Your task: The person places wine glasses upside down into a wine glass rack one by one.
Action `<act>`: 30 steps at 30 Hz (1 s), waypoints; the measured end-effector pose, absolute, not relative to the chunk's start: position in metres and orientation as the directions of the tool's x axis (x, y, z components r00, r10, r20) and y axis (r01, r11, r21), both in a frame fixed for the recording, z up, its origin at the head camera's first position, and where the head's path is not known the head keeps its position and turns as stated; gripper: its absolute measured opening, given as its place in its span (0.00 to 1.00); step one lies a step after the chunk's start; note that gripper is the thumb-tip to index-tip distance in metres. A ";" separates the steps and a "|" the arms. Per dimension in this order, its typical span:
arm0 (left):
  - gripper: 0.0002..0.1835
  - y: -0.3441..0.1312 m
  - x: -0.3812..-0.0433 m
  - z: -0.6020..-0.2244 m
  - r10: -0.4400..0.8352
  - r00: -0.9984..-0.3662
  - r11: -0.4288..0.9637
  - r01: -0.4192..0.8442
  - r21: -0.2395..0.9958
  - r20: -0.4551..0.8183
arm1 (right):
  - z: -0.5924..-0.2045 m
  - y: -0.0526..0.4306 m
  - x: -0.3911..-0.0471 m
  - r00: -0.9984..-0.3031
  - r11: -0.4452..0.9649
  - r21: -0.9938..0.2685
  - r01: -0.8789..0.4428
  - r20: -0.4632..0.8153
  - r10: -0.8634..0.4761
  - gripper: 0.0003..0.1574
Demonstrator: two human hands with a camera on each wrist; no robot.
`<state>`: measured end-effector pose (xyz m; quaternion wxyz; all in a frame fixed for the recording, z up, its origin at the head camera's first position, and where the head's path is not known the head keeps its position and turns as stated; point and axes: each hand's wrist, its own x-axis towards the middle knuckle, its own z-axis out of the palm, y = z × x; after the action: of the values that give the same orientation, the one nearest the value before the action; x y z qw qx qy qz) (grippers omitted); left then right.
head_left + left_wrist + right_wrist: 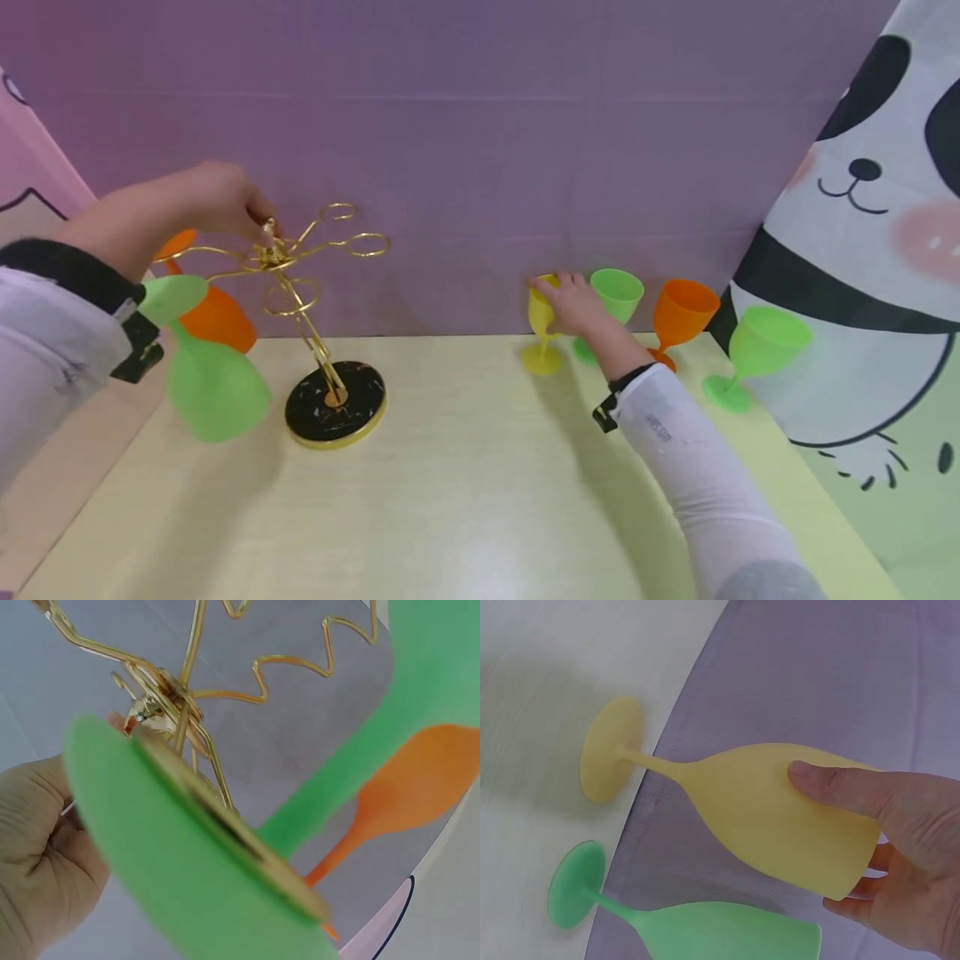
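Observation:
My left hand point(217, 200) grips the top knob of a gold goblet rack point(311, 337), which stands on a round black base point(322, 408). From the rack's arms hang an upside-down green goblet point(217, 392) and an upside-down orange goblet point(223, 321) behind it. Several other wire loops on the rack hold nothing. With thumb and fingers on opposite sides of the bowl, my right hand point(576, 307) holds a yellow goblet point(772, 817) near its rim. The yellow goblet is upright, its foot at the back of the table.
Right of the yellow goblet, a green goblet point(618, 292), an orange goblet point(682, 310) and another green goblet point(768, 342) stand upright along the table point(450, 467). A purple cloth backdrop point(465, 167) rises behind the back edge, and a panda-print cloth point(862, 275) hangs at right.

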<state>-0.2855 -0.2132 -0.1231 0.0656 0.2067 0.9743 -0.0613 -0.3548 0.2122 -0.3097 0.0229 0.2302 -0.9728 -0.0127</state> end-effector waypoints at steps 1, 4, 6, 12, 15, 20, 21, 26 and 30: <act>0.11 -0.213 -0.285 -0.123 0.394 -0.906 0.909 0.410 -0.081 -0.156 | -0.309 0.213 -0.355 -0.893 0.893 0.030 -0.449 0.030 -0.450 0.52; 0.10 -0.210 -0.285 -0.123 0.398 -0.903 0.909 0.412 -0.066 -0.160 | -0.306 0.214 -0.355 -0.893 0.893 0.004 -0.450 -0.002 -0.450 0.50; 0.09 -0.207 -0.285 -0.123 0.402 -0.902 0.906 0.417 -0.074 -0.159 | -0.303 0.215 -0.355 -0.895 0.895 -0.023 -0.446 -0.021 -0.446 0.49; 0.09 -0.201 -0.286 -0.125 0.382 -0.912 0.914 0.397 -0.083 -0.148 | -0.299 0.216 -0.352 -0.899 0.902 -0.074 -0.426 -0.081 -0.431 0.48; 0.09 -0.200 -0.287 -0.125 0.380 -0.913 0.914 0.395 -0.089 -0.148 | -0.299 0.216 -0.354 -0.902 0.906 -0.077 -0.416 -0.095 -0.422 0.49; 0.09 -0.199 -0.288 -0.125 0.371 -0.914 0.918 0.388 -0.088 -0.163 | -0.297 0.217 -0.358 -0.909 0.913 -0.053 -0.404 -0.092 -0.407 0.51; 0.09 -0.199 -0.288 -0.125 0.369 -0.915 0.919 0.386 -0.082 -0.166 | -0.297 0.216 -0.358 -0.909 0.913 -0.051 -0.404 -0.092 -0.407 0.51; 0.09 -0.199 -0.288 -0.125 0.364 -0.915 0.921 0.382 -0.078 -0.174 | -0.292 0.215 -0.355 -0.910 0.915 -0.065 -0.399 -0.094 -0.404 0.51; 0.09 -0.199 -0.288 -0.124 0.361 -0.915 0.922 0.379 -0.075 -0.180 | -0.287 0.214 -0.352 -0.907 0.910 -0.066 -0.410 -0.073 -0.414 0.51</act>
<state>-0.2877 -0.1994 -0.1245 0.0814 0.1894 0.9770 -0.0543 -0.3521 0.2137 -0.2867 -0.0428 0.2109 -0.9763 0.0246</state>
